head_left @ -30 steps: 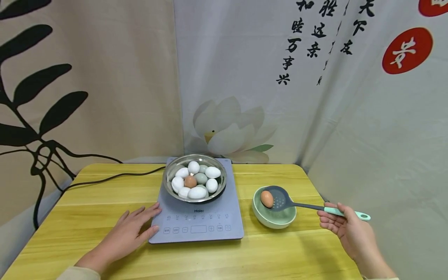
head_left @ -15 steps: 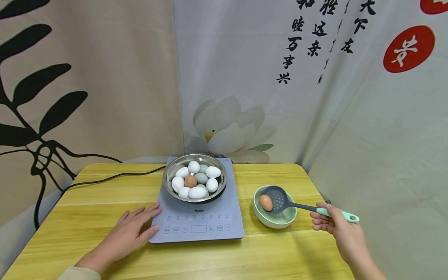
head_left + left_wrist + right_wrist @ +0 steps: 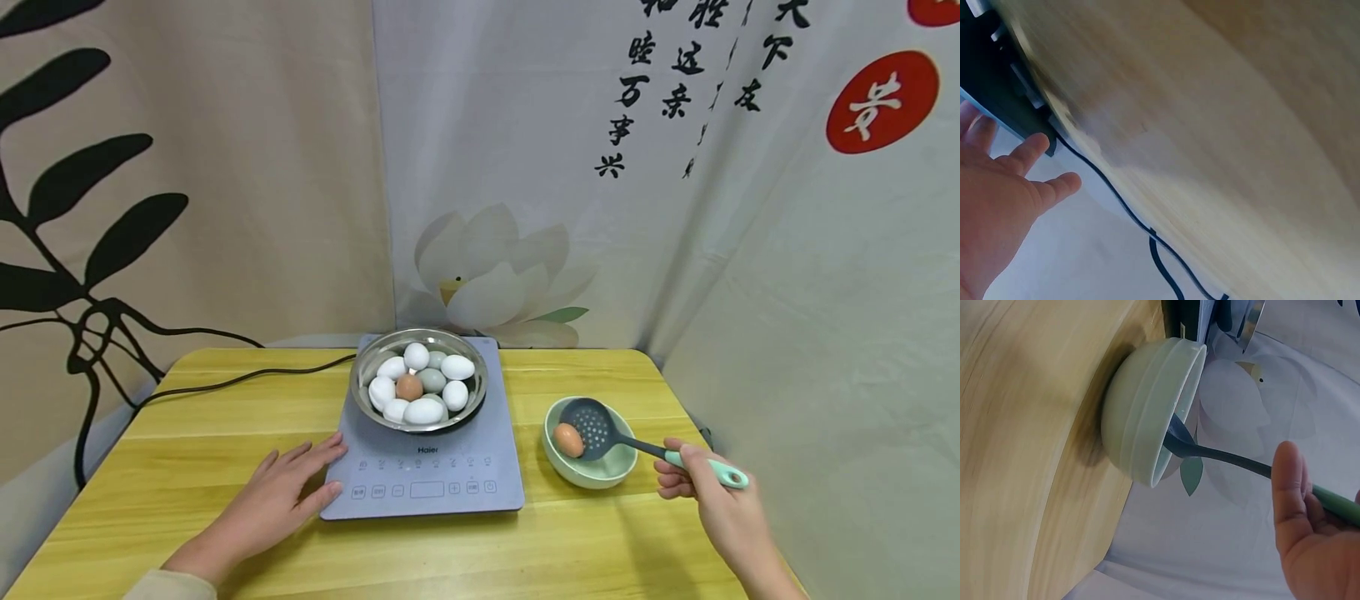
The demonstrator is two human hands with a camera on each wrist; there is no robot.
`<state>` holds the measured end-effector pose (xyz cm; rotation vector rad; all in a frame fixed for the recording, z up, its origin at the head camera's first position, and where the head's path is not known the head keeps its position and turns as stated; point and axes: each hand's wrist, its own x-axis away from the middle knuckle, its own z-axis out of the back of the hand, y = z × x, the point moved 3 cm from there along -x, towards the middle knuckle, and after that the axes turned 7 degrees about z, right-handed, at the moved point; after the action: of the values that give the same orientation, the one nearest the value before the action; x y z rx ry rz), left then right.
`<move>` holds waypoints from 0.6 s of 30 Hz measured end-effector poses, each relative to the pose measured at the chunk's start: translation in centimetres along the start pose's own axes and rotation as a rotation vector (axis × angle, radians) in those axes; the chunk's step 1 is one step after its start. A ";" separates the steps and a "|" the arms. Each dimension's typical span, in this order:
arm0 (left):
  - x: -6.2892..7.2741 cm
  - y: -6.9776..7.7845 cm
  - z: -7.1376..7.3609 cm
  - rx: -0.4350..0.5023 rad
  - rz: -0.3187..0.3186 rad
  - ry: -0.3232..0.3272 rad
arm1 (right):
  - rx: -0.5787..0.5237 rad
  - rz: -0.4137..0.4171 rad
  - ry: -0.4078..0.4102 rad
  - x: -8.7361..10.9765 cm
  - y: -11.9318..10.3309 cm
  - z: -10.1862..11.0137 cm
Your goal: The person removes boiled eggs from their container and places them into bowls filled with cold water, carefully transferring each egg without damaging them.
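My right hand (image 3: 708,492) grips the mint handle of a dark slotted spoon (image 3: 592,429), whose head dips inside a pale green bowl (image 3: 577,477). A brown egg (image 3: 567,440) lies in that bowl, at the left side of the spoon's head. In the right wrist view the spoon's neck (image 3: 1229,457) slants out over the bowl's rim. My left hand (image 3: 281,496) lies with spread fingers against the left edge of a grey induction cooker (image 3: 420,462). On the cooker sits a steel pan (image 3: 360,362) filled with several white and greenish eggs and one brown egg (image 3: 408,387).
A black power cord (image 3: 247,379) runs from the cooker across the wooden table (image 3: 487,558) to the left. Behind the table hangs a printed curtain (image 3: 517,125) with a lotus and black characters. The green bowl stands to the right of the cooker.
My right hand has moved left and slightly down with the slotted spoon, and the spoon's handle slants more steeply. The egg in the green bowl has shifted a little left and down. My left hand stays put.
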<state>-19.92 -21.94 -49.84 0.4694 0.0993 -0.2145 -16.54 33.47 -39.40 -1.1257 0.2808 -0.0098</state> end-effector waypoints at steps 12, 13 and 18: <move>0.0 0.1 0.0 0.005 0.001 0.000 | -0.036 0.150 0.022 0.8 -0.7 -0.4; 0.0 0.1 0.0 0.003 0.002 -0.002 | -0.029 0.160 0.018 0.9 -0.7 -0.5; 0.0 0.0 0.0 0.002 0.005 -0.006 | 0.057 0.223 0.003 1.3 -0.9 -0.8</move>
<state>-19.91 -21.94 -49.80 0.4707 0.0918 -0.2113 -15.32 32.20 -39.19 -1.0328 0.4050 0.1765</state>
